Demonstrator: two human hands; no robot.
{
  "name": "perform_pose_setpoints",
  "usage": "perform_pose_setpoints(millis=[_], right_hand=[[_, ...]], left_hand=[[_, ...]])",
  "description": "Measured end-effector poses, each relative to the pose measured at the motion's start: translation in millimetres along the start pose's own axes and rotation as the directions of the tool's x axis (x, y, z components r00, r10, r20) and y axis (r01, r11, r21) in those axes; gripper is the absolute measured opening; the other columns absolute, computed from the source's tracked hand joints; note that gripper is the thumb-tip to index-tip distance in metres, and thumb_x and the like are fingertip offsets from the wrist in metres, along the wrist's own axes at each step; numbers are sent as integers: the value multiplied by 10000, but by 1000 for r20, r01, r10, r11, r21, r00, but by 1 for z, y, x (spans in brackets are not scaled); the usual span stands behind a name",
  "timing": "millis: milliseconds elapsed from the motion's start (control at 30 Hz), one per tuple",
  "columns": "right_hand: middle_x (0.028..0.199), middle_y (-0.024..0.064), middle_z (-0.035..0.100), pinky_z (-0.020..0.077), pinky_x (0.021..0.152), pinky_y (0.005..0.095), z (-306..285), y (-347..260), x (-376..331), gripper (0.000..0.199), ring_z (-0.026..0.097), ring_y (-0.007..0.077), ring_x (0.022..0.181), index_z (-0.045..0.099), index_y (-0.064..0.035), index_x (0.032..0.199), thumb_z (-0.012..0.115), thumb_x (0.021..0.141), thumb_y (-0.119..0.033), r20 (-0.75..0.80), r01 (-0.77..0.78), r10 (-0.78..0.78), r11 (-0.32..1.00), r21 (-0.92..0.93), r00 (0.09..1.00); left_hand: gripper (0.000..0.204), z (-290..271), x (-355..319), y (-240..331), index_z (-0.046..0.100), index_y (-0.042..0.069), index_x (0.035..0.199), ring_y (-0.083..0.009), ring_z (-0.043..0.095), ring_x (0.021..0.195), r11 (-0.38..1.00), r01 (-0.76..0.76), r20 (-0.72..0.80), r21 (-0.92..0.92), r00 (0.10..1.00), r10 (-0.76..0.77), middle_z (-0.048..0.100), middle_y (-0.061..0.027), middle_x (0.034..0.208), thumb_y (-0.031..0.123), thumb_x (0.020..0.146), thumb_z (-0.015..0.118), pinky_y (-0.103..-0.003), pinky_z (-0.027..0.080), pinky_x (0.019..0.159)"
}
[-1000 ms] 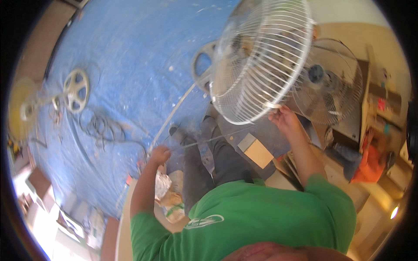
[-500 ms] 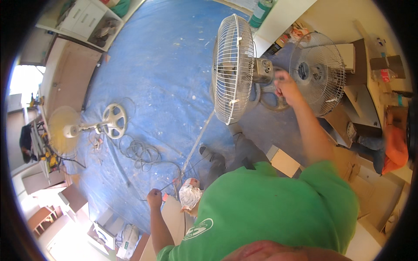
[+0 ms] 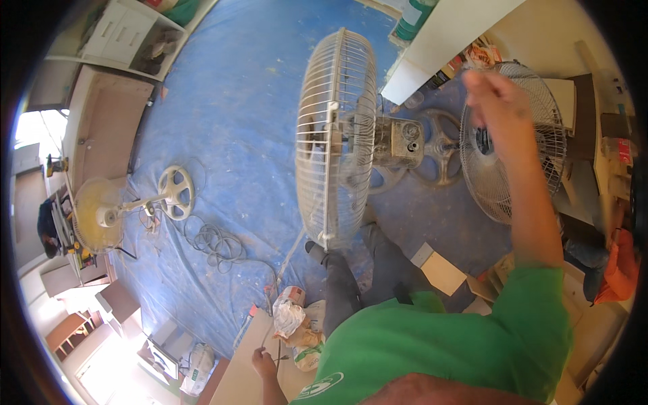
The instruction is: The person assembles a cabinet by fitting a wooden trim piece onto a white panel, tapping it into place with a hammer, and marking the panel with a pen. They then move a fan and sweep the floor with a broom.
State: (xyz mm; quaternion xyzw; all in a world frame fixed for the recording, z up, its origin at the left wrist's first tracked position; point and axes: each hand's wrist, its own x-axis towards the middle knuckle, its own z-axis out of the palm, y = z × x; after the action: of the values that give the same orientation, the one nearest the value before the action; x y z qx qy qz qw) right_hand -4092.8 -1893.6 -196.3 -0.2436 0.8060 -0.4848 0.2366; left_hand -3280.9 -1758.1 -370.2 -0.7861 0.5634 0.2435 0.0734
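A large white-caged pedestal fan stands in front of me, with a dusty motor housing on its right side. My right hand is raised in front of a second wire-caged fan. Its fingers look curled but are smeared by motion, and I cannot see anything in them. Low at the left, my left hand is closed on a thin dark power cord beside a pale board. A plug end shows close to that hand.
Blue sheeting covers the floor. A third fan stands at the left, near a coiled cable. Crumpled bags lie by my legs. A pale box sits right of them. A person in orange is at the far right.
My right hand has moved up and away from the first fan's motor housing. My left hand has drawn down and back toward me. The view has shifted.
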Motion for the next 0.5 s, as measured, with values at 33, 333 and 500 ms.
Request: perform_pose_setpoints(millis=[33,333,500], right_hand=[[681,-19,542,416,558,207,-8,5,-6,249,496,69,571,662,-43,1017,654,935,-278,10,8,-8,1000,4,1000],[783,-15,554,438,562,206,-47,88,-26,168,501,67,598,632,-42,1082,645,935,-122,-154,120,-121,993,-18,981],[814,2,568,463,578,214,-54,96,-36,90,549,97,618,622,-32,958,618,955,-121,37,-103,102,994,42,994]], left_hand=[[270,5,-8,-4,695,-2,914,-281,627,750,992,123,67,-15,990,-122,655,-165,787,107,714,551,-398,500,726],[302,55,-40,33,696,-6,962,-212,608,719,979,197,237,-61,955,-177,652,-120,779,94,702,577,-346,488,681],[332,48,-31,63,694,-4,987,-200,570,693,981,167,202,-97,969,-145,618,-97,764,93,685,593,-345,471,659]])
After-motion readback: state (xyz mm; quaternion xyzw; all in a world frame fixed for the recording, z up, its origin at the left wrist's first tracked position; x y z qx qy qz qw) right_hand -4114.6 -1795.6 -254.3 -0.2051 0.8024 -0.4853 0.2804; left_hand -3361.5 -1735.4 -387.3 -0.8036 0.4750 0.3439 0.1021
